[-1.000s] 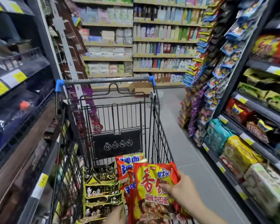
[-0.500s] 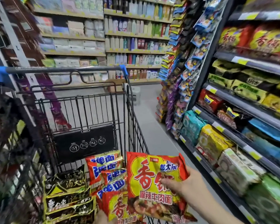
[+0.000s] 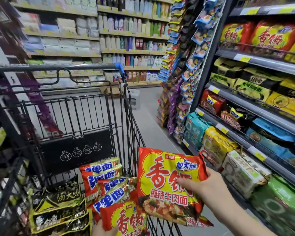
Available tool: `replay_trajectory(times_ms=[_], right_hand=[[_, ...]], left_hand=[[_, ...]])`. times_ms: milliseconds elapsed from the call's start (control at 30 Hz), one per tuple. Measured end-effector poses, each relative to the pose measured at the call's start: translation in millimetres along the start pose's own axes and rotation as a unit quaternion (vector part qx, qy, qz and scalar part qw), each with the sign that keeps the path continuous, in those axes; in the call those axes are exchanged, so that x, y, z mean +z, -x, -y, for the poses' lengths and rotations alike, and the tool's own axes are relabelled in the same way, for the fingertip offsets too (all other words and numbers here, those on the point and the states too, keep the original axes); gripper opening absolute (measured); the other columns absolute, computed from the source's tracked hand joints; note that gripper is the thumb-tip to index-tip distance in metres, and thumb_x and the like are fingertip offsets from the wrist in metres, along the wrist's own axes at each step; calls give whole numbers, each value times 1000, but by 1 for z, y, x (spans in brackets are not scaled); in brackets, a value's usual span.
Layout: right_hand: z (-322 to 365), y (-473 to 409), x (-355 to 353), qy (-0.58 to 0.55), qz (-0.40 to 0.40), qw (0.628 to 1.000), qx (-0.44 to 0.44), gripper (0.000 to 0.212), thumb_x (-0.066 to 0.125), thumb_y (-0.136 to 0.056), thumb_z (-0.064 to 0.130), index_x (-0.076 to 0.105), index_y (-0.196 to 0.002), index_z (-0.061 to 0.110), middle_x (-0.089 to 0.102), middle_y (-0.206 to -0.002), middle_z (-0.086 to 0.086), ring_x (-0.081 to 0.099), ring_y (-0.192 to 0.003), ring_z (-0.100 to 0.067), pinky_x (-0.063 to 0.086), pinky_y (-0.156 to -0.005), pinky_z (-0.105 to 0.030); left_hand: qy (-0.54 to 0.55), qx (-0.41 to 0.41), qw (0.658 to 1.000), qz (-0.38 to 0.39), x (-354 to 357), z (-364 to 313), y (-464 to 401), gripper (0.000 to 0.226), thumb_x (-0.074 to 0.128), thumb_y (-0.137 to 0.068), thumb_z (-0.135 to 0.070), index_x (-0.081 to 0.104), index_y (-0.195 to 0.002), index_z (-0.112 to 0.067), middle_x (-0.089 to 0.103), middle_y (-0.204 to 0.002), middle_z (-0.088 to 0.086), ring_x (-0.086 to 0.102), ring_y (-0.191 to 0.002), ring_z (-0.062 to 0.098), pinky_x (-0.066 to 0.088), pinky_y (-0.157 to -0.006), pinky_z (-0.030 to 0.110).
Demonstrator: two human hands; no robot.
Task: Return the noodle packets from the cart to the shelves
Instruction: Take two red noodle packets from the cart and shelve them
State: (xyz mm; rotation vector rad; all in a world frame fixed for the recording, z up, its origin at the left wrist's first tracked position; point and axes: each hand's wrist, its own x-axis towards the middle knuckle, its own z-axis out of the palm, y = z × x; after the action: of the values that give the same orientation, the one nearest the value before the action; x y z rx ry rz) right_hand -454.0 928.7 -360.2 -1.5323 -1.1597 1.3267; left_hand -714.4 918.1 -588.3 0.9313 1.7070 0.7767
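My right hand [image 3: 209, 188] grips a red and yellow noodle packet [image 3: 167, 186] by its right edge, lifted over the right rim of the black wire cart [image 3: 129, 116]. Inside the cart lie a second red and yellow packet [image 3: 126, 218], red and blue packets [image 3: 102, 176] and black and yellow packets [image 3: 58, 215]. My left hand [image 3: 102, 229] shows only partly at the bottom edge, touching the lower corner of the second red and yellow packet. Matching red and yellow packets [image 3: 269, 36] stand on the upper right shelf.
Noodle shelves [image 3: 262, 62] run along the right, packed with yellow, black, blue, green and white packs. Hanging snack strips [image 3: 185, 65] stand at the shelf end. Dark shelving lines the left. A grey stool [image 3: 134, 97] and a cardboard box sit beyond the cart.
The view has swung right toward the noodle shelves. My right hand has lifted the red and yellow packet up and right, from inside the cart to over its right rim.
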Motion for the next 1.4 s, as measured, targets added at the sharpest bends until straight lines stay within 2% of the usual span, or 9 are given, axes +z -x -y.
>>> replay_trajectory(times_ms=[67,167,300,433,567,667,833,1267,1400], right_hand=[[0,-1,-1,-5,-1,1000,0,30,81,-66,1,65,-91,7,76,-73,-5,73,-62,-23,54,-50,-25],[3,-1,-2,-5,-3,1000,2,29,81,-67,2,65,-91,7,76,-72,-5,73,-62,-23,54,-51,-25],[12,3,-7,-7,-6,1000,20,31,81,-67,2,65,-94,4,76,-74,-8,73,-65,-27,55,-55,-29],[37,10,-17,4,-2,999,39,35,82,-66,5,65,-96,4,76,-77,-12,73,-68,-32,57,-67,-39],[79,24,-33,8,-9,999,43,37,82,-65,6,63,-97,4,76,-75,-14,73,-65,-32,57,-66,-39],[116,41,-50,1,-17,999,40,43,84,-62,8,62,-99,4,75,-78,-16,73,-67,-35,58,-69,-43],[182,87,-89,-25,-60,998,1,36,82,-63,1,63,-94,2,75,-72,-16,72,-60,-33,58,-56,-35],[244,283,-213,-55,-242,967,-59,47,81,-60,9,63,-102,0,75,-85,-20,72,-75,-37,58,-68,-40],[230,361,-251,-45,-327,943,-52,32,77,-71,5,66,-100,-1,76,-82,-16,73,-69,-30,54,-56,-29]], left_hand=[[8,4,999,36,1,-12,21,97,86,-28,-60,60,-110,-15,62,-88,-4,53,-106,25,31,-107,37],[81,-4,995,58,8,-18,26,67,82,-65,-13,51,-124,-5,56,-81,-12,52,-87,19,33,-104,37],[60,-12,998,30,-15,-38,44,79,86,-46,-48,55,-111,-15,64,-88,-7,61,-86,18,42,-100,43],[95,-7,995,6,-69,-74,59,57,84,-61,-31,60,-108,-9,71,-89,4,66,-85,24,48,-88,42],[117,37,992,-5,-118,-123,85,84,86,-33,-54,62,-104,-14,75,-93,8,69,-89,32,48,-90,50],[186,89,979,11,-136,-183,114,57,85,-61,-20,61,-110,-4,74,-92,16,69,-84,36,50,-86,50],[201,160,960,111,-140,-289,165,98,95,-23,-36,59,-108,-4,71,-99,22,68,-86,40,56,-74,46],[152,290,885,333,-52,-449,278,90,93,-36,-33,56,-111,-1,71,-100,21,70,-81,33,59,-64,38],[133,288,849,424,12,-467,312,97,95,-24,-35,58,-109,-3,70,-101,22,70,-83,36,59,-66,40]])
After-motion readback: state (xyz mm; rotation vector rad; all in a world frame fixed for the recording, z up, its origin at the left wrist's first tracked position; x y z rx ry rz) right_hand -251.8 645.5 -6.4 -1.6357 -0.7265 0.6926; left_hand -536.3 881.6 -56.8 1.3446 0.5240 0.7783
